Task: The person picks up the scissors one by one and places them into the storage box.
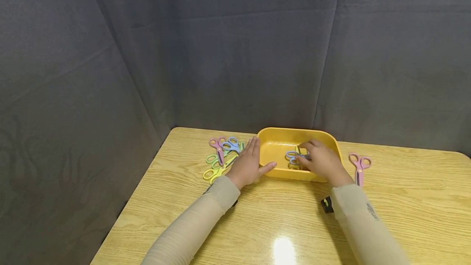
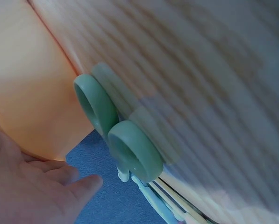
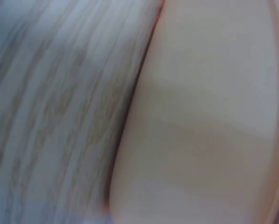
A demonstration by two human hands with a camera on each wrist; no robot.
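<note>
A yellow bin (image 1: 271, 133) stands near the back of the table. Against its left end lies my left hand (image 1: 247, 163), fingers straight and thumb over the front corner of the rim. In the left wrist view this hand (image 2: 34, 191) is beside the bin wall (image 2: 32, 84), with green scissors handles (image 2: 137, 149) close by. My right hand (image 1: 323, 160) reaches into the bin and pinches blue-handled scissors (image 1: 291, 155) between thumb and fingers. Yellow-handled scissors (image 1: 294, 167) lie under them, partly hidden. In the right wrist view only the bin's outer wall (image 3: 195, 112) and the table show.
Left of the bin lies a pile of scissors: pink (image 1: 218, 146), blue (image 1: 230, 145), green (image 1: 212, 158) and yellow (image 1: 214, 174). Pink scissors (image 1: 359, 167) lie on the table (image 1: 412, 191) right of the bin. A grey curtain (image 1: 250, 60) hangs behind the table.
</note>
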